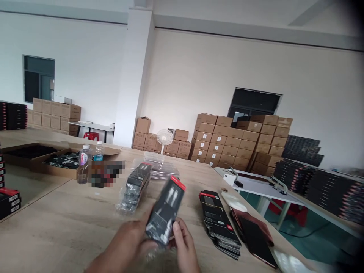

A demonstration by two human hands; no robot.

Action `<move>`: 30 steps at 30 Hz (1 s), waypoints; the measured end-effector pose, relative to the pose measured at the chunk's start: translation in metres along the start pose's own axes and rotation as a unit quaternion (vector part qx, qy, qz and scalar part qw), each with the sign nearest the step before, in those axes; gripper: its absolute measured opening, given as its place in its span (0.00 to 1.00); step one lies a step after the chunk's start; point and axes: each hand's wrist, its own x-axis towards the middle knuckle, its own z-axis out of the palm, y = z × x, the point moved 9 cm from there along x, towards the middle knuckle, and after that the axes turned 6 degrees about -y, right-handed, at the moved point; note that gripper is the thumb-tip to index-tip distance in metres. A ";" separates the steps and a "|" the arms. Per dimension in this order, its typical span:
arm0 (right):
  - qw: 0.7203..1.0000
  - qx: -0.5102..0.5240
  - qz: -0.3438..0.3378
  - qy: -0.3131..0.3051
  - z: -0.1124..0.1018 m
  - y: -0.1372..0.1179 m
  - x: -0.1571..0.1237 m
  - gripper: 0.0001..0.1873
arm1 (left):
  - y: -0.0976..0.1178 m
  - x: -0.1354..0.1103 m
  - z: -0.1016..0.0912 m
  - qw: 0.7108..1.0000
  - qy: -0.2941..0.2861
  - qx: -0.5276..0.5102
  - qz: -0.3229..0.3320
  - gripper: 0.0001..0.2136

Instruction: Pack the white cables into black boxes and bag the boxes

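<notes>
Over the table I hold a black cable box [165,214] with a red top edge and a picture of two pale connectors, tilted toward me. Clear plastic shows around its lower end. My left hand [129,237] grips its left side, fingers mostly hidden behind it. From the right, my right hand [183,239] pinches the lower corner, thumb in front. Just beyond lies a stack of similar boxes in clear plastic [138,182]. To the right, a banded pile of flat black packages [217,220] rests on the wooden table [71,227].
Beside the pile are a dark phone [257,240] and a brown cloth [264,225]. Flat clear plastic bags [163,168] lie farther back. Bottles [83,165] stand near an open carton [64,172] at left. A white side table [261,191] holds sealing devices.
</notes>
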 end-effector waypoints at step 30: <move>0.953 -0.301 -0.025 -0.024 0.003 0.034 0.012 0.18 | -0.039 0.095 -0.159 0.976 0.017 0.177 -0.124 0.33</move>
